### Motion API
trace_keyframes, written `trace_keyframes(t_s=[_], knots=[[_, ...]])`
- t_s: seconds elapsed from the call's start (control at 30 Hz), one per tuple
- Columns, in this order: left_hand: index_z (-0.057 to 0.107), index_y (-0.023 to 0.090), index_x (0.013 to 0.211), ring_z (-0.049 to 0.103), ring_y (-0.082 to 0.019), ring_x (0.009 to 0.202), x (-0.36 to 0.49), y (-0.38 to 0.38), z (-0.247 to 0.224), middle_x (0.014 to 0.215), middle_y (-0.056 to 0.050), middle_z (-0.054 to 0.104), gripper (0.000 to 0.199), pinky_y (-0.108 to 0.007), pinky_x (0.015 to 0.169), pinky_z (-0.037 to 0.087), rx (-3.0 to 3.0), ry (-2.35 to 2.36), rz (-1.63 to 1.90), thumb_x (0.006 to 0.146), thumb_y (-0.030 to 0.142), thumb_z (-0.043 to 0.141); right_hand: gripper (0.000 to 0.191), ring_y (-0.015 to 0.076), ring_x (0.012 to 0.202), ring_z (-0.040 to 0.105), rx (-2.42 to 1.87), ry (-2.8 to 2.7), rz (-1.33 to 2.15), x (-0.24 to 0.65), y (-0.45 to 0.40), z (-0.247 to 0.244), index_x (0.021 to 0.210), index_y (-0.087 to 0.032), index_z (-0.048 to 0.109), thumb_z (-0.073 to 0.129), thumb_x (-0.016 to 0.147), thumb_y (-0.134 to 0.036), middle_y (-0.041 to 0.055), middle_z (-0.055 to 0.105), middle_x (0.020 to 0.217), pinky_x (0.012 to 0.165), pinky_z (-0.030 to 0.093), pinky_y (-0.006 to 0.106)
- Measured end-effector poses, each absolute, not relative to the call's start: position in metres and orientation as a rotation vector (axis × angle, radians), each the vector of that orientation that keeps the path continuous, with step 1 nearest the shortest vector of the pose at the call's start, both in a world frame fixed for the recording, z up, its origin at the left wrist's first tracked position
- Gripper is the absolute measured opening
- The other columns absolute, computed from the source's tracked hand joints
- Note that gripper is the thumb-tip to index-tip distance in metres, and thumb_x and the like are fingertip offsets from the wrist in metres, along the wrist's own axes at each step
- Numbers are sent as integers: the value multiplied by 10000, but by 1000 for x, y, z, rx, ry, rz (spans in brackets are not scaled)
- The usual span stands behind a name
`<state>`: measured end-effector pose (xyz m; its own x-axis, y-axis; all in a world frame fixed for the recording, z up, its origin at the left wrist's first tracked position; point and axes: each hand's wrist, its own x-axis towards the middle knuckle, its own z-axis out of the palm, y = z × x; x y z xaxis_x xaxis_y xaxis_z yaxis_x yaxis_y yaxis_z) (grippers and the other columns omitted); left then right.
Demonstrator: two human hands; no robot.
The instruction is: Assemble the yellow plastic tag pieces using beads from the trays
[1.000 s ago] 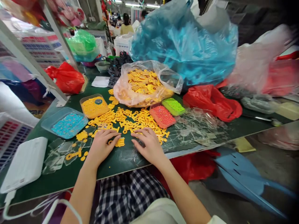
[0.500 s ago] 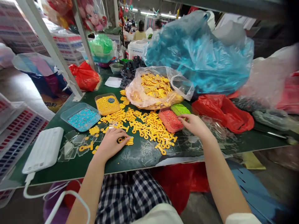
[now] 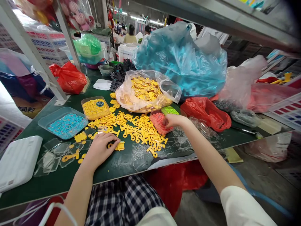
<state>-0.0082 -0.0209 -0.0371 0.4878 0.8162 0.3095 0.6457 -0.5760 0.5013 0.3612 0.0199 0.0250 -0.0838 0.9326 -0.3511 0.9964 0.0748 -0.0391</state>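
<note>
My left hand (image 3: 102,147) rests on the table with its thumb and fingers closed on a small yellow plastic piece (image 3: 120,145), whose slotted end sticks out to the right. My right hand (image 3: 176,120) reaches over a clear tub of red beads (image 3: 157,120), its bent fingertips down among the beads. Whatever those fingers pinch is too small to make out. Just behind that hand is a tub of green beads (image 3: 169,110), partly covered by it. Loose yellow T-shaped pieces with ring ends (image 3: 138,129) lie heaped between my hands.
An open plastic bag of yellow pieces (image 3: 147,89) stands behind the heap. Tubs of yellow beads (image 3: 96,107) and blue beads (image 3: 67,123) sit left, near clear plastic plates (image 3: 53,157) and a white power bank (image 3: 20,161). Red bag (image 3: 207,113) and big blue bag (image 3: 181,59) fill the right.
My right hand has moved from the edge of the green tub down into the red beads. My left hand keeps its hold on the yellow piece. The view has turned right.
</note>
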Motion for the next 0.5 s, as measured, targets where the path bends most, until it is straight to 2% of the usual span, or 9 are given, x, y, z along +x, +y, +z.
trace_keyframes(t_s=[0.27,0.5], knots=[[705,255,834,640,-250,916,-8,-21,-37,931,-34,746,341,-416,894,418,2395,1240,748,926,492,478,71,150,640,561,1821,1999,-443,354,22,21,736,-150,692,672,723,-217,29,651,689,548,341,240],[702,257,839,636,-264,935,-8,-23,-38,941,-38,738,321,-416,875,422,2385,1271,745,929,470,480,129,141,644,578,1899,2103,-345,356,14,27,764,-153,700,626,827,-239,37,692,737,573,373,235]])
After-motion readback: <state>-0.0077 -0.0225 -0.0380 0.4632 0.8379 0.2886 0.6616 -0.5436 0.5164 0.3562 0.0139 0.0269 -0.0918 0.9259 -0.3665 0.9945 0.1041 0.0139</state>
